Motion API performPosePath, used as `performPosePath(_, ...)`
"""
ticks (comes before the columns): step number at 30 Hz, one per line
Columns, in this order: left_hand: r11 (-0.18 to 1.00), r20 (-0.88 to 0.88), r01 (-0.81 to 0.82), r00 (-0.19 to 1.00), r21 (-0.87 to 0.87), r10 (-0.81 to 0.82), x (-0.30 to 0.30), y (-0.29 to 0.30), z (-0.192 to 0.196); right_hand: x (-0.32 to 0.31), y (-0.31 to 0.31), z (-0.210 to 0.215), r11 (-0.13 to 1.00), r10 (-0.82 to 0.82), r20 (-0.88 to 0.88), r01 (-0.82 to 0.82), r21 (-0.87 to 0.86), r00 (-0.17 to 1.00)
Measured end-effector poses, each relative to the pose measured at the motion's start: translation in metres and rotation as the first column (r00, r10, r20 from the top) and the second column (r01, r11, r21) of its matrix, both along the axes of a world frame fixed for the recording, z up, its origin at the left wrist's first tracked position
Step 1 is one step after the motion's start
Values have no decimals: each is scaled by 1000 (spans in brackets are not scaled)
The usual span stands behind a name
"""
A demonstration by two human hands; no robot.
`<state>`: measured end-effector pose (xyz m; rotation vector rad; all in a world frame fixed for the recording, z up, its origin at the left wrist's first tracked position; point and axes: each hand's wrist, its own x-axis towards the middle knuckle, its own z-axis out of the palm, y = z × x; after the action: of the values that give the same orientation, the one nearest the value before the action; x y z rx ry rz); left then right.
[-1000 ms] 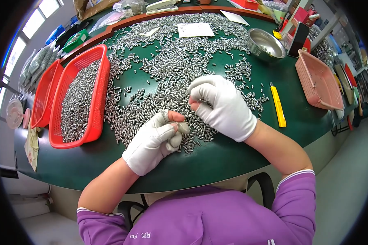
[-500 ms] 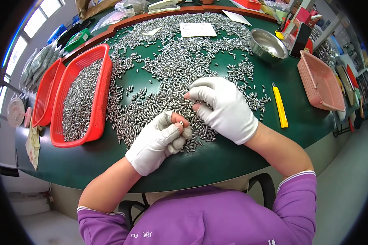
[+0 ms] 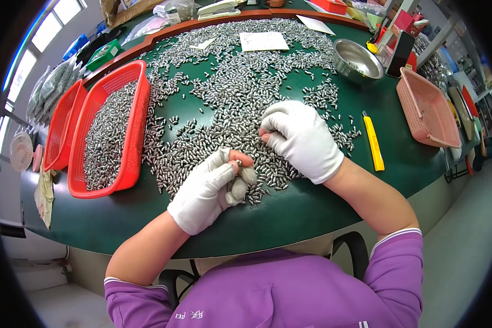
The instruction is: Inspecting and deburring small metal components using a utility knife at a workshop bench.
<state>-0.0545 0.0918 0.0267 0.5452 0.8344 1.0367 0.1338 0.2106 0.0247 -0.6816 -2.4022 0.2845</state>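
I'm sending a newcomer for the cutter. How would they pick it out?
On the green table, look just right of the right hand, at the edge of the spread of small metal parts. The cutter is the one slim yellow bar there, left of the pink basket.

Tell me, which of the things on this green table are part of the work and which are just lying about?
In use:
left hand, pinching one small metal piece
right hand, fingers in the pile of metal pieces
red basket, partly filled with the same pieces

Lying about:
yellow utility knife
steel bowl
pink basket
paper sheet
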Motion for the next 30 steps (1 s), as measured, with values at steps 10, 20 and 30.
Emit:
performPosePath(10,998,73,48,996,39,-51,-2,0,-1,-2,-14,9,894,127,-313,-246,-375,941)
performPosePath(20,1000,-1,16,1000,25,-16,1,-2,0,-5,-20,8,888,132,-307,-250,-386,943)
performPosePath(30,1000,-5,3,1000,5,-3,2,0,1,3,0,4,997,-73,116,77,-31,991)
